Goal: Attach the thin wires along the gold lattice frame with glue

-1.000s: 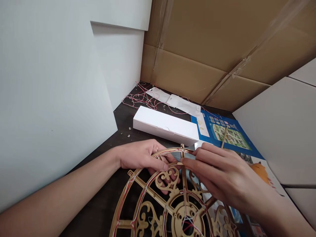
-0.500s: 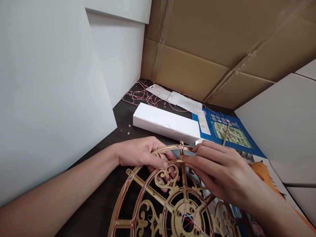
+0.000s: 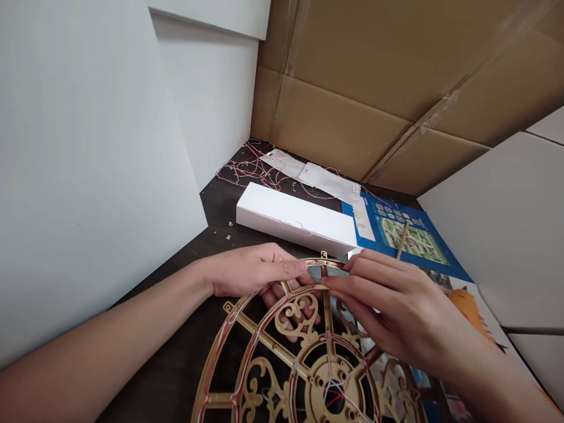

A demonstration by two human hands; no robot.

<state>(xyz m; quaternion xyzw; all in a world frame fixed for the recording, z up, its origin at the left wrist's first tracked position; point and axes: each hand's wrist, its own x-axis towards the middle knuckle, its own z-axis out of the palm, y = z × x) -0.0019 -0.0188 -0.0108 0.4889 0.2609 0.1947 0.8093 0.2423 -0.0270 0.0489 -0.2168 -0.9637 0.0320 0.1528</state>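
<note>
A round gold openwork frame (image 3: 275,346) with scroll ornaments fills the lower middle, and red and white wires run along its rings and hub. My left hand (image 3: 259,273) grips the upper left rim, its thumb on the outer ring and its other fingers behind the frame. At the upper right rim, my right hand (image 3: 388,294) is closed, with its fingertips on the inner ring beside the top spoke. Whether those fingertips also pinch a wire is too small to tell.
Behind the frame lies a long white box (image 3: 295,217). Tangled red and white wires (image 3: 255,170) and white packets (image 3: 326,181) are farther back. A blue printed sheet (image 3: 409,235) lies right, near an orange object (image 3: 469,308). Cardboard (image 3: 335,111) and white panels (image 3: 88,147) stand around.
My left thumb has moved from the inner ring up and slightly right onto the outer ring. My right hand has barely moved.
</note>
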